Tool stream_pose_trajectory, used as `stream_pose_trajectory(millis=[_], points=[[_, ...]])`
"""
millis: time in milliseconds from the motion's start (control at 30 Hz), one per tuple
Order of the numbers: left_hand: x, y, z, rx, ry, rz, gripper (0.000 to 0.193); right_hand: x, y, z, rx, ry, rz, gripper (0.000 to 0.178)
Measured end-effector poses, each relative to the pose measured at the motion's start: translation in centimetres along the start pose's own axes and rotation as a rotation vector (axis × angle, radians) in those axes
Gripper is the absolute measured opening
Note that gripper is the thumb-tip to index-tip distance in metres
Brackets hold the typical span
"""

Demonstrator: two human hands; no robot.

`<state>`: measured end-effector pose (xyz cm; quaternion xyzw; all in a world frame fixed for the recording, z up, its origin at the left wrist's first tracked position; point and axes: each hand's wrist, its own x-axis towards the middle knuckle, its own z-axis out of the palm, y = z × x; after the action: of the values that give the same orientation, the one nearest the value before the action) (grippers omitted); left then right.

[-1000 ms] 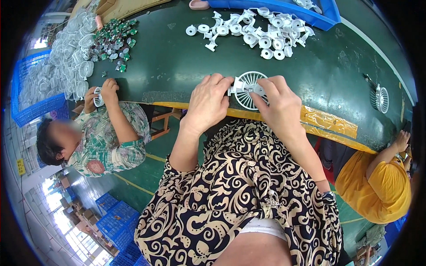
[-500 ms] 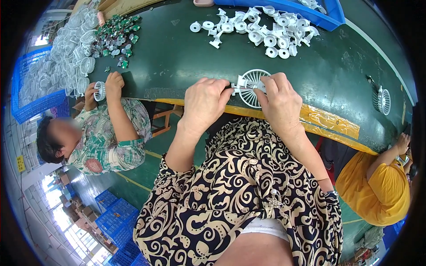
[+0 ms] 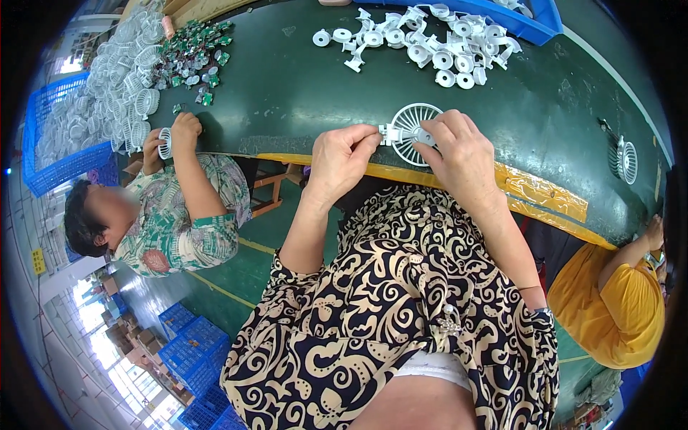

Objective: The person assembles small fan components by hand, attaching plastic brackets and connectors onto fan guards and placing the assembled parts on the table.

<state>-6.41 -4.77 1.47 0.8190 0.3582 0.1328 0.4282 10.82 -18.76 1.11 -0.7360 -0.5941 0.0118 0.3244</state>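
Observation:
A round white fan grille (image 3: 412,113) with radiating spokes lies at the near edge of the green table, right in front of me. Joined to or lying over its left side is a small white plastic bracket (image 3: 390,134). My left hand (image 3: 337,159) pinches the bracket's left end between thumb and forefinger. From the right, my right hand (image 3: 462,152) grips the grille near its hub, fingers curled over the top and thumb below. Those fingers cover the grille's right part.
White plastic holders (image 3: 441,54) lie heaped at the back, beside a blue tray (image 3: 530,32). Green circuit boards (image 3: 208,61) and piled clear-white grilles (image 3: 129,72) sit left, near a co-worker's hands (image 3: 186,132). Another grille (image 3: 628,163) stands right. Yellow tape (image 3: 537,193) covers the table edge.
The bracket appears turned a little between my hands, and my left fingers have shifted on its end. My right hand keeps its grip on the grille. The whole view has shifted slightly.

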Motion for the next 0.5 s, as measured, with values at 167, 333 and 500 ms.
stream_pose_trajectory(millis=[167, 333, 500], points=[[0.5, -1.2, 0.3, -0.07, -0.029, 0.001, 0.016, 0.2, 0.1, 0.4, -0.049, -0.053, -0.015, 0.023], [0.6, -1.6, 0.3, -0.11, -0.035, -0.027, 0.016, 0.8, -0.3, 0.9, -0.115, -0.095, -0.051, 0.014], [1.3, 0.1, -0.4, 0.018, -0.139, -0.183, 0.031, 1.7, -0.9, 0.7, -0.235, -0.222, -0.012, 0.009]])
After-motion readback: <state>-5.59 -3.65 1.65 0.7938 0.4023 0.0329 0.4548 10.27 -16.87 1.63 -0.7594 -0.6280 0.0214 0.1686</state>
